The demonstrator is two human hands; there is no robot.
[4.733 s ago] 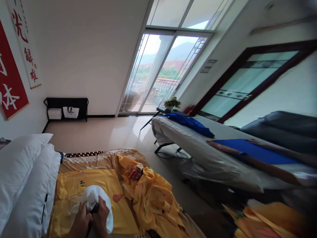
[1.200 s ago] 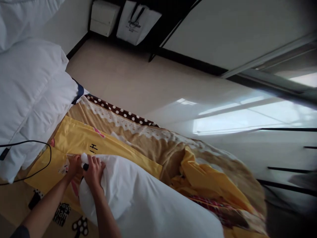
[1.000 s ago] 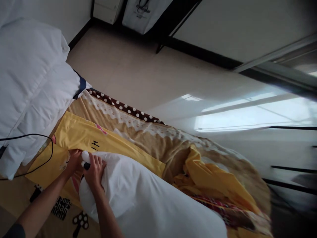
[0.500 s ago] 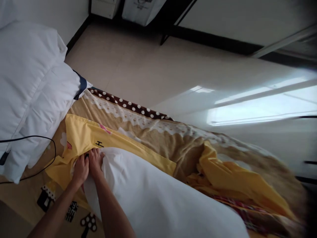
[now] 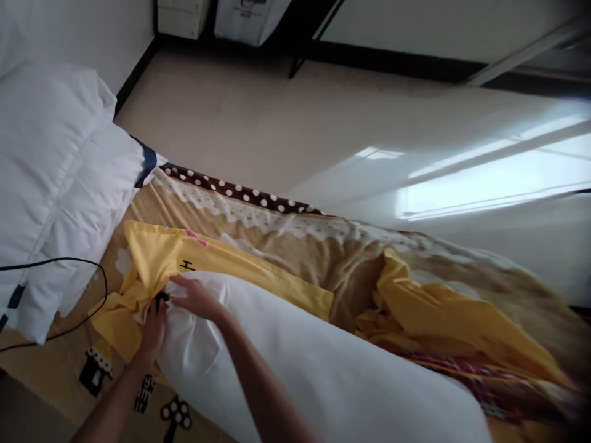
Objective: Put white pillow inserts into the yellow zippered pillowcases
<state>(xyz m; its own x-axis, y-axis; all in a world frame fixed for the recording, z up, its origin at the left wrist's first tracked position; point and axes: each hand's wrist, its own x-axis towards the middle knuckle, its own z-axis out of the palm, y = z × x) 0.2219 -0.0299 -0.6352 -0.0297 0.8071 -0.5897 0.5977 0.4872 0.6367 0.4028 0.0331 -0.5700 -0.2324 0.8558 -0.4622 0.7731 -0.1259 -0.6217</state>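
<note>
A long white pillow (image 5: 286,344) lies over a yellow printed pillowcase (image 5: 258,274) on the bed. The pillowcase is bunched at the pillow's left end. My left hand (image 5: 154,326) has its fingers closed on the bunched yellow cloth there. A small dark item (image 5: 161,298) shows by its fingertips; its kind is unclear. My right hand (image 5: 196,296) rests at the pillow's end, its fingers stretched out towards the left hand and nothing visible in them. Beneath the right hand the white fabric is wrinkled.
White bedding (image 5: 60,178) is piled at the left, with a black cable (image 5: 105,289) looping beside it. A tan printed sheet (image 5: 305,243) covers the bed. Crumpled yellow cloth (image 5: 443,320) lies at the right. Beyond the bed edge is a glossy floor (image 5: 258,129).
My right hand has shifted slightly right, away from my left hand, and its fingers have straightened. My left hand has moved slightly down and stays at the yellow cloth. The camera view has shifted a little.
</note>
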